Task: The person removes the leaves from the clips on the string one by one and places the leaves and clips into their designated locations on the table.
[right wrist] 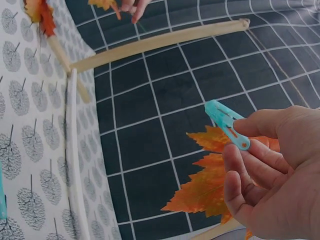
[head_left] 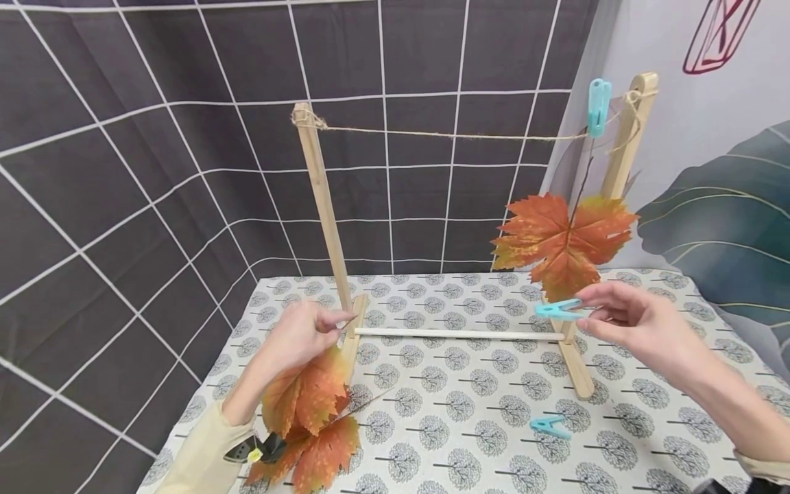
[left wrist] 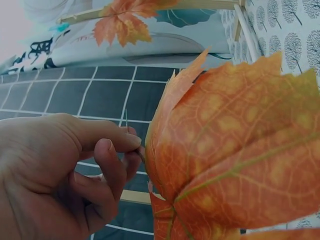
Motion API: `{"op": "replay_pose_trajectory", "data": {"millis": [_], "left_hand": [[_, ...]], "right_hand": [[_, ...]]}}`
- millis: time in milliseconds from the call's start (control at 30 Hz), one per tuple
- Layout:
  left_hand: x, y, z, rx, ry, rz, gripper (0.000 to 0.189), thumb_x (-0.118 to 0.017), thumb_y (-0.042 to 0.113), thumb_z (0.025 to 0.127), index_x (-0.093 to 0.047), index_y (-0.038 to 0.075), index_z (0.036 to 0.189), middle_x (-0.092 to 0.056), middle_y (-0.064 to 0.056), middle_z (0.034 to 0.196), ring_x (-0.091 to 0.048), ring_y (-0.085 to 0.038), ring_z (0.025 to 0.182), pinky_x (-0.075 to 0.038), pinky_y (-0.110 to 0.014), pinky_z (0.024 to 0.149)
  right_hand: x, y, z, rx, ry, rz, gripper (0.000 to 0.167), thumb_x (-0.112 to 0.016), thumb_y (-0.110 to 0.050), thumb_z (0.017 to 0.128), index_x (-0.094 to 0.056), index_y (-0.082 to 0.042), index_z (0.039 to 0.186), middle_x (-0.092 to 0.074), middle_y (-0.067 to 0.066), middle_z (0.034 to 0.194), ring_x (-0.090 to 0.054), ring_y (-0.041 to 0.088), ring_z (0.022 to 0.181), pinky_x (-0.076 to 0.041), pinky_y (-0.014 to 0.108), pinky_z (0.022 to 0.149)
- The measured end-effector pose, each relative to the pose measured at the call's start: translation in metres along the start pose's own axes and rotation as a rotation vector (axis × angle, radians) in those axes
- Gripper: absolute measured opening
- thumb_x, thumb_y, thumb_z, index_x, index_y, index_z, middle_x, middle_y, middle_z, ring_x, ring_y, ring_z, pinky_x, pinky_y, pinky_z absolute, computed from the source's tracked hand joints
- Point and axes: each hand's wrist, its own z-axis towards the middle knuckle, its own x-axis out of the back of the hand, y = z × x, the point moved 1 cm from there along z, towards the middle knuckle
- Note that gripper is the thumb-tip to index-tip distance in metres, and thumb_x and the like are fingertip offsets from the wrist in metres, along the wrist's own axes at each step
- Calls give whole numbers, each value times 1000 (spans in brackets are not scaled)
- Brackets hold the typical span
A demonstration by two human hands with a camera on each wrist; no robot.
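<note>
My left hand pinches the thin stem of an orange artificial maple leaf, which hangs below the fingers and fills much of the left wrist view. Between the thumb and fingers of my right hand is a light blue clothespin, also plain in the right wrist view. Behind that hand, another maple leaf hangs by its stem from a twine line, held by a second blue clothespin. The twine runs between two upright wooden posts.
One more maple leaf lies on the tree-patterned tablecloth at lower left. A loose blue clothespin lies at front right. The wooden stand has a left post, a right post and a white crossbar.
</note>
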Motion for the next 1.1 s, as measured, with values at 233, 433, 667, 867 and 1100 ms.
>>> {"op": "replay_pose_trajectory", "data": {"millis": [233, 433, 667, 867, 1100], "left_hand": [[-3, -7, -6, 32, -33, 8, 41, -67, -6, 81, -76, 13, 117, -68, -4, 74, -34, -6, 44, -31, -19, 38], [-5, -13, -10, 32, -20, 25, 42, -67, -5, 80, -77, 15, 116, -69, -4, 80, -37, -6, 45, -33, -21, 38], [-8, -22, -13, 18, 7, 58, 40, -69, -3, 80, -77, 16, 114, -69, -4, 81, -43, -11, 55, -34, -22, 40], [-13, -27, -17, 9, 26, 66, 42, -68, -6, 78, -77, 15, 114, -74, -10, 94, -40, -8, 51, -35, -22, 38], [-18, -33, -23, 52, 25, 48, 42, -66, -4, 78, -78, 17, 113, -72, -15, 104, -30, -4, 43, -28, -19, 38]], "right_hand": [[-4, 9, -6, 4, -2, 56, 33, -73, 2, 88, -64, -11, 118, -71, -1, 94, -67, 9, 81, -53, 18, 70], [-7, 18, -11, -11, -4, 79, 38, -73, 3, 87, -65, -16, 120, -72, -1, 99, -67, 10, 84, -53, 18, 73], [-11, 28, -14, -59, -6, 84, 35, -73, 0, 89, -64, -12, 121, -71, -1, 97, -67, 9, 84, -53, 18, 73], [-18, 37, -19, -25, 0, 124, 36, -71, 6, 87, -64, -7, 120, -71, -5, 99, -67, 9, 82, -54, 19, 72], [-22, 44, -24, -97, 3, 124, 37, -73, 1, 88, -67, -19, 119, -71, -10, 99, -67, 8, 83, -54, 20, 71]]}}
